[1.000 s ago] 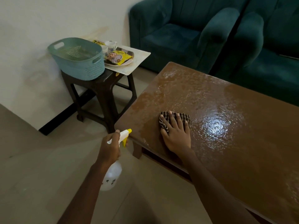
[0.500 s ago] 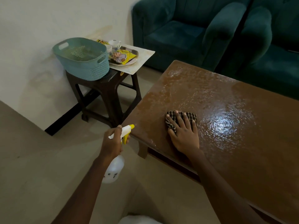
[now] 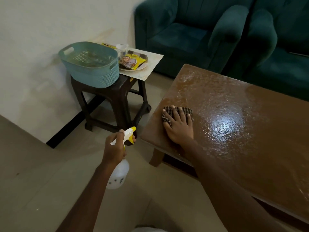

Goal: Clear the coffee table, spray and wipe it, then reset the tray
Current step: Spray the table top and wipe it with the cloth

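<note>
The brown coffee table (image 3: 242, 134) glistens with spray droplets. My right hand (image 3: 178, 127) lies flat on a checked cloth (image 3: 185, 111) near the table's left front corner, pressing it onto the wet top. Left of that corner, above the floor, my left hand (image 3: 115, 148) grips a white spray bottle (image 3: 119, 174) with a yellow trigger. A pale tray (image 3: 150, 67) sits on a dark stool (image 3: 117, 97), bearing a plate with a yellow snack packet (image 3: 133, 60) and a white cup (image 3: 122, 47).
A teal plastic basket (image 3: 90, 64) stands on the stool beside the tray, close to the white wall. Dark green sofas (image 3: 209, 30) run behind the table. Tiled floor (image 3: 41, 181) stretches to the left and front.
My right hand and the cloth have shifted slightly toward the table's left edge. The view has drifted, and my left hand still holds the bottle in much the same place.
</note>
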A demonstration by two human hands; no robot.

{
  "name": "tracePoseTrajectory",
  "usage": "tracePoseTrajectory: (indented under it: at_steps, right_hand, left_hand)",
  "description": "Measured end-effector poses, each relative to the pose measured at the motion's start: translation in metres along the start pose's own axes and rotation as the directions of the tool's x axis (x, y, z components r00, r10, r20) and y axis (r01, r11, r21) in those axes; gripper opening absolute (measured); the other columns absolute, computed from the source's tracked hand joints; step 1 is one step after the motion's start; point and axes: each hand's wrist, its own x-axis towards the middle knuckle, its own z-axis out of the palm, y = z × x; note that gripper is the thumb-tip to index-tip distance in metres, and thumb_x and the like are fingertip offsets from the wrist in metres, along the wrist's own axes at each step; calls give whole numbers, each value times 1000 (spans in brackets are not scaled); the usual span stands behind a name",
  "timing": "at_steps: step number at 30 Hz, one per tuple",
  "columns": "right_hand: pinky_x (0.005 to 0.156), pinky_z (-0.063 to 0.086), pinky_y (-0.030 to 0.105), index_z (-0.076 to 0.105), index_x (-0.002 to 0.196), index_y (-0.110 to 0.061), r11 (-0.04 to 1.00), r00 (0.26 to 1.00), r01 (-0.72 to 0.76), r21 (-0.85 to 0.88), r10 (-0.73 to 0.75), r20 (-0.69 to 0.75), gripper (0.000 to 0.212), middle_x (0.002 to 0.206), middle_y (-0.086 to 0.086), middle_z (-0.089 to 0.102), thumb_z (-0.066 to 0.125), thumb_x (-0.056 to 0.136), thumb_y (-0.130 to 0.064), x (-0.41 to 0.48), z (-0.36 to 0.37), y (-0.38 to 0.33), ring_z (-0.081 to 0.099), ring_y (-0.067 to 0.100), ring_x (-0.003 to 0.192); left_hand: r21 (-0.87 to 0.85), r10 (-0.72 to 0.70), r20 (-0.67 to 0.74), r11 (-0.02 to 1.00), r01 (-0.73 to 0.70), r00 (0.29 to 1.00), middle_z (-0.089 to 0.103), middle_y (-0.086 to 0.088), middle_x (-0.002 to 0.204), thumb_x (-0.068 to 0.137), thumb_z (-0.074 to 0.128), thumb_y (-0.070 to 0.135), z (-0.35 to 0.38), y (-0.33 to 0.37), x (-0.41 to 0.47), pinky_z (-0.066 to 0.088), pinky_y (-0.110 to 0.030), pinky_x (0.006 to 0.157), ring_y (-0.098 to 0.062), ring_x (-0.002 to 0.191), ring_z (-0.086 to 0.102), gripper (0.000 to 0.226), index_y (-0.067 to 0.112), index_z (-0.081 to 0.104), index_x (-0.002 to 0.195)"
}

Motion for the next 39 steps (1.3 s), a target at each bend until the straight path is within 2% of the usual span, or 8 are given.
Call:
tracePoseTrajectory:
  at_steps: [6, 10, 15, 21, 25, 30, 35, 39]
  right_hand:
    - [122, -3, 50, 11, 153, -50, 954, 954, 298, -28, -297, 32, 60, 166, -10, -1, 9, 94, -58, -32, 17, -46, -11, 17, 152]
    - [121, -8, 45, 4, 152, -53, 924, 927, 375, -70, -372, 50, 57, 165, -13, -6, 10, 96, -56, -80, 22, -30, -13, 16, 152]
    - [122, -7, 39, -1, 147, -61, 973, 974, 224, -63, -225, -18, 53, 163, -19, -5, 12, 96, -55, -109, 15, 32, -12, 10, 151]
    - [121, -4, 44, 2, 152, -53, 997, 996, -60, -38, 57, -66, 65, 166, -10, -1, 0, 87, -60, -55, -1, 43, -10, 15, 152]
    - [121, -6, 46, 5, 153, -52, 999, 998, 43, -32, -44, -36, 66, 166, -9, -2, 0, 88, -62, -22, 4, -8, -11, 17, 152]
    - [122, -9, 41, 9, 152, -53, 969, 970, 242, -42, -242, -7, 58, 165, -14, -2, 7, 94, -57, -37, 9, -10, -13, 12, 151]
    - [121, -11, 35, 6, 147, -60, 996, 995, 87, -16, -88, -41, 57, 161, -21, -7, 5, 90, -58, -57, 0, 31, -15, 6, 149]
    - [120, -9, 33, 3, 146, -60, 999, 997, -46, 11, 47, -66, 58, 162, -20, -4, 2, 88, -59, -63, -9, 62, -12, 6, 150]
  left_hand:
    - [-3, -20, -66, 1000, 20, 998, 46, -5, 44, 105, 39, 22, -6, 1, 7, 32, -21, 35, -26, 44, 40, 44, 7, 57, 68]
    - [-12, 3, -45, 1000, -3, 999, 50, 3, 38, 105, 37, 19, -1, 11, 7, 32, -21, 36, -22, 41, 41, 46, 11, 56, 64]
    - [-43, 13, -5, 999, -14, 1000, 54, 6, 39, 106, 33, 18, 4, 28, 7, 30, -21, 36, -6, 33, 41, 44, 13, 59, 72]
    - [-18, -5, -9, 1000, 5, 1000, 55, 3, 49, 106, 36, 26, 5, 30, 18, 32, -23, 39, -18, 42, 43, 41, 11, 59, 75]
    - [-20, 17, 2, 1000, -17, 1000, 60, 9, 47, 106, 33, 23, 7, 41, 23, 33, -24, 42, -9, 37, 46, 43, 16, 59, 73]
    - [3, 63, 60, 998, -63, 996, 61, 6, 48, 107, 31, 23, 8, 55, 36, 32, -24, 43, -23, 41, 42, 48, 15, 59, 68]
    - [86, 9, 122, 996, -20, 992, 58, -3, 64, 105, 37, 31, 16, 71, 46, 36, -27, 47, -22, 47, 45, 30, 24, 52, 80]
    - [168, 29, 271, 983, -77, 962, 51, -19, 63, 104, 35, 38, 30, 83, 56, 37, -28, 45, -26, 47, 45, 47, 11, 60, 75]
